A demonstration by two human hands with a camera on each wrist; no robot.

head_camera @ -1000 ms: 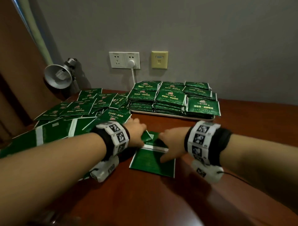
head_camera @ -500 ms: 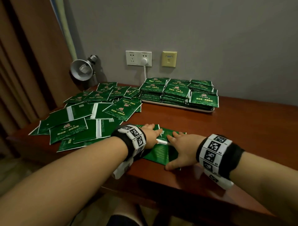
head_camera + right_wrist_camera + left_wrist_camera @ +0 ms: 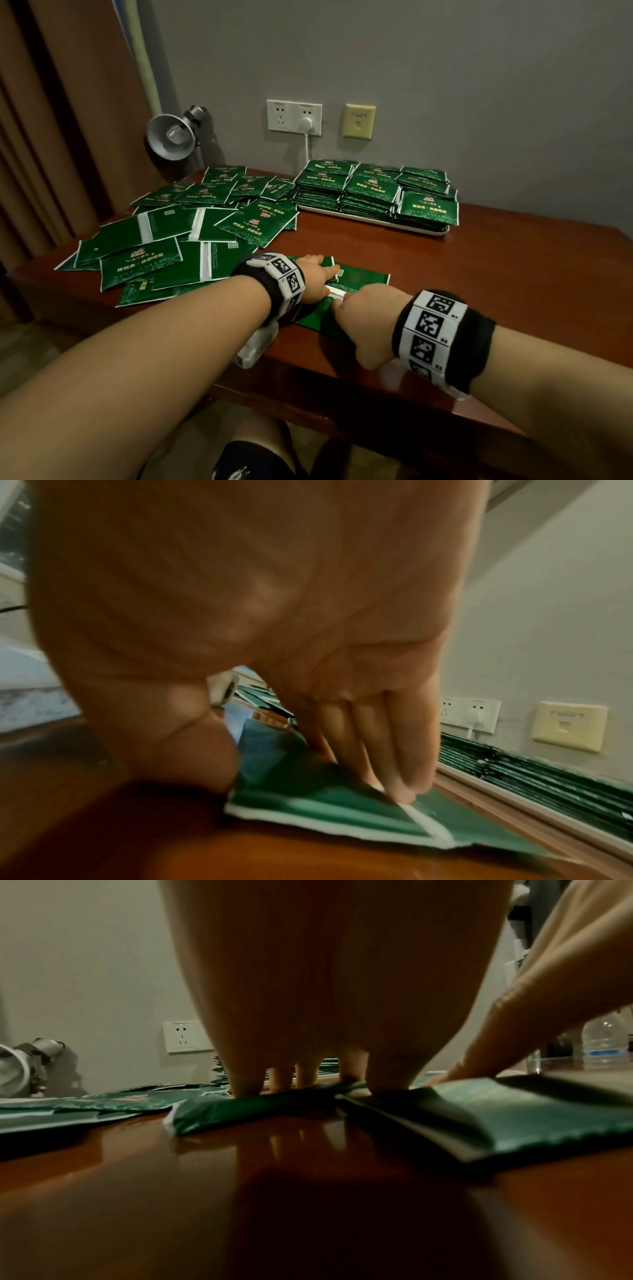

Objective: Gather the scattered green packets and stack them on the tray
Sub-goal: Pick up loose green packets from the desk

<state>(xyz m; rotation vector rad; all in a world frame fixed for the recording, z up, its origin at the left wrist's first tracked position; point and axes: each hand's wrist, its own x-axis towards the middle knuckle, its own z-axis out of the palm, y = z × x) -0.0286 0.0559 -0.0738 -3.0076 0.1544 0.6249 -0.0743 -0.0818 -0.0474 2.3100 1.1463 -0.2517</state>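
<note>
Two or three overlapping green packets (image 3: 363,278) lie near the table's front edge. My left hand (image 3: 325,270) presses on their left part with straight fingers; in the left wrist view its fingertips (image 3: 246,1088) stand on a packet (image 3: 240,1110). My right hand (image 3: 359,308) presses on the right part, fingers (image 3: 394,772) flat on a packet (image 3: 325,813) and thumb at its near edge. Many scattered packets (image 3: 191,233) cover the table's left half. Several stacks of packets (image 3: 373,192) fill the white tray (image 3: 404,229) by the wall.
A metal clamp lamp (image 3: 171,140) stands at the back left, beside a brown curtain (image 3: 51,137). A wall socket with a plug (image 3: 294,116) is above the tray. The table's front edge (image 3: 376,387) runs just under my wrists. A water bottle (image 3: 603,1039) stands far right.
The view has drawn back and now shows the table's front edge. Both hands stay on the same packets; the right hand has closed in toward the left hand.
</note>
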